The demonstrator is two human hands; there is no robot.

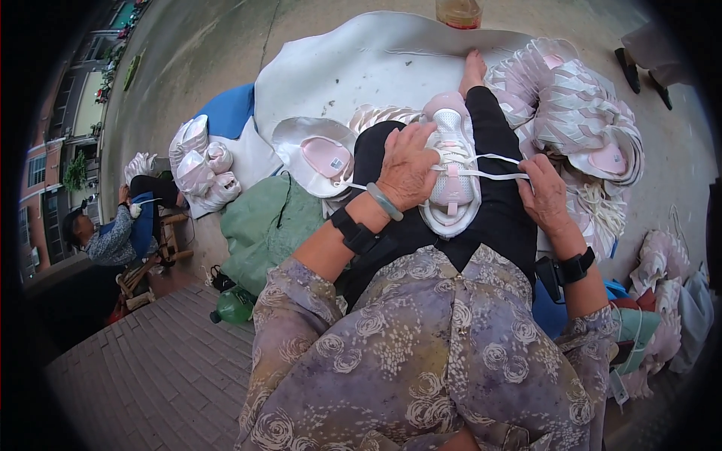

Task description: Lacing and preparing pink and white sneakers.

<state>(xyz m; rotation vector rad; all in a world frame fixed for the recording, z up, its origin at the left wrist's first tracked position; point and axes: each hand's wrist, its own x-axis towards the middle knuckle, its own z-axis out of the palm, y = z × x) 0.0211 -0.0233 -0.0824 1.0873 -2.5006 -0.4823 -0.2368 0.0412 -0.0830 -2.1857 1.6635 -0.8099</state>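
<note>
A white and pale pink sneaker upper [450,120] lies across my lap, its pink end pointing away from me and its tongue toward me. My left hand [407,167] rests on its left side, fingers curled over the edge by the eyelets. White shoelace [498,176] criss-crosses the upper, and two strands stretch out to the right. My right hand [544,194] pinches these strands between thumb and fingers, holding them taut. The tips of my left fingers are partly hidden against the upper.
A large pile of similar uppers [575,105] stands at my right, with loose white laces [602,207] below it. Another upper [325,156] lies left on a white sheet [361,68]. Nearby are a green bag [267,218] and a green bottle [235,305]. Another person [120,233] sits far left.
</note>
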